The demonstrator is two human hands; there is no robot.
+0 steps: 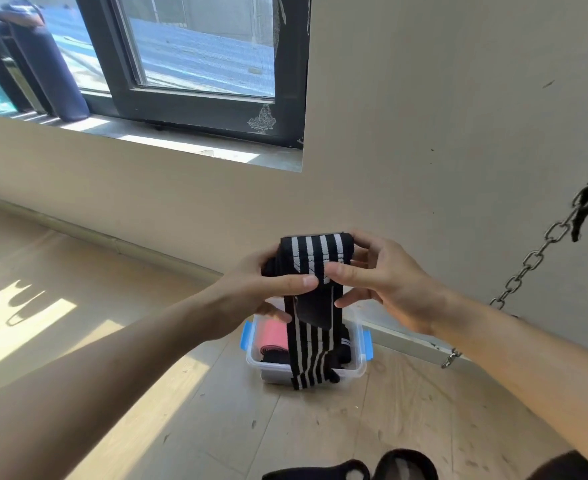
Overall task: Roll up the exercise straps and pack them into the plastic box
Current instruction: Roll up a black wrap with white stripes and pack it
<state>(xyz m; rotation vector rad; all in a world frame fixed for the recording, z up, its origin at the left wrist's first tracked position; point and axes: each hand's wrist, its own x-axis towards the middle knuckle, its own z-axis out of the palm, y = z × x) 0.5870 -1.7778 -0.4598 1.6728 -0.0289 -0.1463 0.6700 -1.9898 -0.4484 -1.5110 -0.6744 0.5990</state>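
Note:
A black exercise strap with white stripes (311, 344) is held up in front of me, partly rolled at its top, its loose tail hanging down. My left hand (268, 289) grips the roll from the left, thumb across its front. My right hand (382, 278) pinches it from the right with thumb and fingers. Below on the floor stands a clear plastic box (355, 367) with blue clips. Inside it lie a pink rolled band (273, 336) and dark rolled straps, partly hidden by the hanging tail.
The box stands on a wooden floor close to a beige wall (424, 133). A metal chain (528, 261) hangs down at the right, ending near the floor. A dark-framed window (199, 81) is up left. Black footwear (355, 469) shows at the bottom edge.

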